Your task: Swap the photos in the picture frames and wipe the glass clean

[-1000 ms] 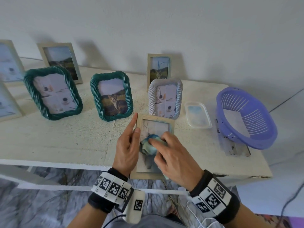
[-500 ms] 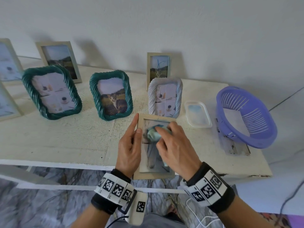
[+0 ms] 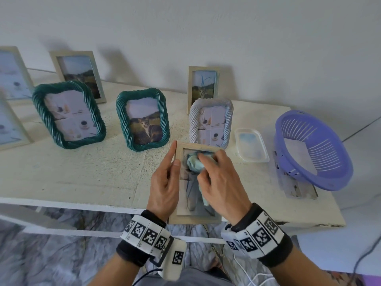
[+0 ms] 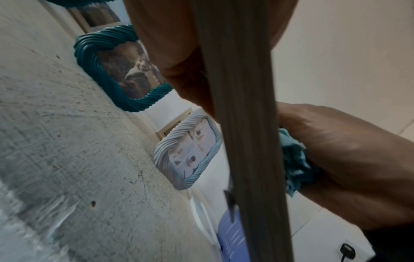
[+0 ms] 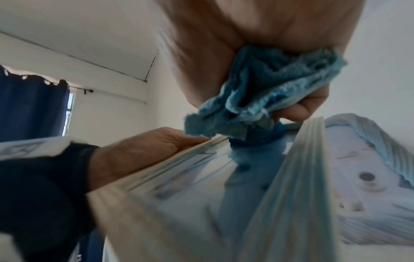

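The right hand (image 3: 221,182) bunches a blue cloth (image 3: 194,165) on the glass at the wooden frame's (image 3: 193,219) 12 o'clock end. The left hand (image 3: 165,188) grips its 9 o'clock edge. The frame's long axis runs 12 to 6, unwiped glass lying toward 6.

text: none readable — wristbands (image 3: 147,234) | square code markers only

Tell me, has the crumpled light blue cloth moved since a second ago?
Yes. The crumpled light blue cloth moved up the glass, toward the white twisted-rim frame.
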{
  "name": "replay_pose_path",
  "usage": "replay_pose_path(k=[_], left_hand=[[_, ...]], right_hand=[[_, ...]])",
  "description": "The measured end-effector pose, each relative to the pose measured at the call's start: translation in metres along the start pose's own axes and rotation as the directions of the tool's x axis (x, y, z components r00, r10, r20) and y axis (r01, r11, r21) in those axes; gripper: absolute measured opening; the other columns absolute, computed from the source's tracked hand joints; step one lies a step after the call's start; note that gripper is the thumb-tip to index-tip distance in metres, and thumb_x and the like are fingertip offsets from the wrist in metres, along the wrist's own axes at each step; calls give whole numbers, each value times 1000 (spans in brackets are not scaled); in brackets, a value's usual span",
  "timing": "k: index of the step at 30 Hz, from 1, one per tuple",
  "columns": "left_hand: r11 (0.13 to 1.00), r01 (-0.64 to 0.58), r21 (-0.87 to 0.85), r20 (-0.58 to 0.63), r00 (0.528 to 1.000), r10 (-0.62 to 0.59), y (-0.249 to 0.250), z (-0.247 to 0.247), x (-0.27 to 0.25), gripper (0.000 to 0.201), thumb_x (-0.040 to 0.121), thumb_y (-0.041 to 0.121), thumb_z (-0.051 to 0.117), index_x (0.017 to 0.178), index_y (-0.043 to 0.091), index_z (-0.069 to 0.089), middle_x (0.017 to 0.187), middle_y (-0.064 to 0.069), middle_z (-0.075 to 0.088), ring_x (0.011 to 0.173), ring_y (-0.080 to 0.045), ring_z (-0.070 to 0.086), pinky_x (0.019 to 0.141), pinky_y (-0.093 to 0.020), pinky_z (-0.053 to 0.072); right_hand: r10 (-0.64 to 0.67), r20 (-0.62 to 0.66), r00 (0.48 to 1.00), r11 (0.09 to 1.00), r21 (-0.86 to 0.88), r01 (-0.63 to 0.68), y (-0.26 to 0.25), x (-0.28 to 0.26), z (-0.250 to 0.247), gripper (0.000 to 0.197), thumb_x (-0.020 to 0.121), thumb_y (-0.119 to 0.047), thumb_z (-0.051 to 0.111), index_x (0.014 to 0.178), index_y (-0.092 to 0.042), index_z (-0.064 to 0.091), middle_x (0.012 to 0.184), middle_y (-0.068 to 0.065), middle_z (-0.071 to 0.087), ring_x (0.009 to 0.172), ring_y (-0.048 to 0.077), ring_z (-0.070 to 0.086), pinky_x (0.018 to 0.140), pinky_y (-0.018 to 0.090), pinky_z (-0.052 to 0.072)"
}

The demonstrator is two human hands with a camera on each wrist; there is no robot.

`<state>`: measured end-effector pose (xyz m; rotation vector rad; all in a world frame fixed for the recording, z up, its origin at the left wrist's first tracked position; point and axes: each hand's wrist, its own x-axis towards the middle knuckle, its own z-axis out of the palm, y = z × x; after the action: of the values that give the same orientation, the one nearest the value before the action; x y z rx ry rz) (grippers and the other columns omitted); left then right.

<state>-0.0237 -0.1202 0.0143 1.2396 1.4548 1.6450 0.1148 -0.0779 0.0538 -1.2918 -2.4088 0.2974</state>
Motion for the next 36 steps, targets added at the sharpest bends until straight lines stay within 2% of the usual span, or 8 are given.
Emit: replay_pose_path(k=[5,11,16,18,21,26,31,36], left_hand=[[997,76,-18,18,997,-75,-6,-9,10,46,103,31,41,149,28,39,114,-5,67,101,-23,65,85,-62,53],[997,51,-50,1,999,-51,-7,-5,11,44,105,10,40,149,9,37,114,-29,62,87,10,60,84,-15,52],[998,57,-24,12,998,-56,-8,0,12,45,105,10,38,150,9,36,106,6,69,93,-5,66,85,-24,56],[999,51,-9,26,998,-51,-9,0,12,45,105,9,38,150,10,35,94,8,69,79,-3,65,72,-20,56],[995,87,-51,10,996,-87,-8,-3,12,45,105,11,38,150,13,36,124,-5,67,111,-16,66,94,-35,55],[993,91,-80,9,996,-90,-7,6,11,44,105,8,37,149,13,36,99,14,68,89,-8,62,86,-27,51],[987,111,-118,39,994,-107,-8,0,13,43,106,15,38,148,22,38,91,-5,65,81,-19,60,75,-37,53],[985,118,-124,13,993,-117,-11,-4,11,44,105,8,37,149,12,37,98,12,72,89,0,67,79,-20,55]], right_hand=[[-243,196,950,969,3,248,-5,-23,-3,39,91,-26,40,125,-15,56,104,5,42,87,16,44,66,23,48],[-295,195,935,948,-65,313,21,-15,-12,38,91,-27,42,123,-16,60,102,6,46,87,18,47,65,24,52],[-183,153,971,978,-77,196,13,-8,-9,43,91,-25,40,127,-11,58,107,8,45,90,19,47,71,26,54],[-265,220,939,960,-33,279,7,-24,-4,40,91,-26,43,127,-12,56,109,6,45,93,17,46,73,23,51],[-352,291,890,926,-32,376,9,-33,-6,39,93,-27,44,128,-16,57,108,5,46,92,16,45,74,20,46],[-241,138,961,955,-142,260,17,-1,-13,42,88,-20,47,129,-12,57,108,9,46,92,23,47,74,30,52],[-326,233,916,930,-93,354,6,-27,-7,42,89,-22,47,129,-11,54,111,7,46,92,18,46,73,28,52],[-458,299,837,868,-54,494,22,-38,-11,43,88,-22,56,130,-18,54,110,4,47,92,17,45,76,26,50]])
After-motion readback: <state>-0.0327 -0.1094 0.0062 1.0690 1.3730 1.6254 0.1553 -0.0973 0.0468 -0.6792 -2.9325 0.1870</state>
